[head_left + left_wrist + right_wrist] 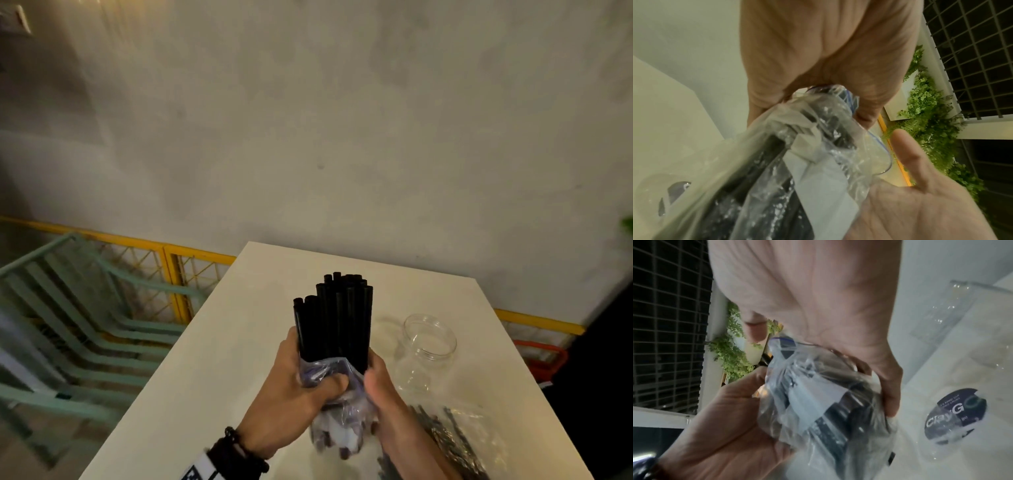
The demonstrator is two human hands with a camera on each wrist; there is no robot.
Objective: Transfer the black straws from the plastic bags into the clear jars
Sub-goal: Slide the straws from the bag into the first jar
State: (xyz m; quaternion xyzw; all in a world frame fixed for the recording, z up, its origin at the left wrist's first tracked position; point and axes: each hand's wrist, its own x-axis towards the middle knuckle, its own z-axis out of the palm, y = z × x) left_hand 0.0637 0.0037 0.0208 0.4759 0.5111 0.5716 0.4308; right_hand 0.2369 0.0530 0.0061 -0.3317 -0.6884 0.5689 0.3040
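Black straws point(334, 323): one bundle, upright, held above the near middle of the table point(219, 342). The upper lengths stand bare, tips fanned slightly toward 12 o'clock; the lower ends sit inside a crumpled plastic bag point(337, 411).

Plastic bag: clear, with a blue strip at its mouth and a white label on its side. It is gathered round the lower part of the bundle and hangs down toward 6 o'clock.

Left hand point(298, 387): at 9 o'clock of the bundle, fingers wrapped round straws and bag together, thumb pressed across the front of the bag. A dark beaded band sits at the wrist.

Right hand point(383, 387): at 3 o'clock of the bundle, fingers curled round bag and straws from the other side, thumb lying along the bag.

Jar point(426, 353): clear, no lid, mouth toward 12 o'clock, on the table just to the right of the right hand, at 3 o'clock of the bundle, apart from it. Whether it stands or lies tilted cannot be told.

Second bag point(459, 442): clear, flat on the table at 5 o'clock of the bundle, thin dark sticks inside, near the table's right edge.

Table: pale top; bare surface spreads from 9 to 12 o'clock of the hands up to the far edge. Left edge runs diagonally.

Wall point(342, 137): plain, just behind the far edge.

Railing point(178, 281): yellow, with mesh, beyond the left edge.
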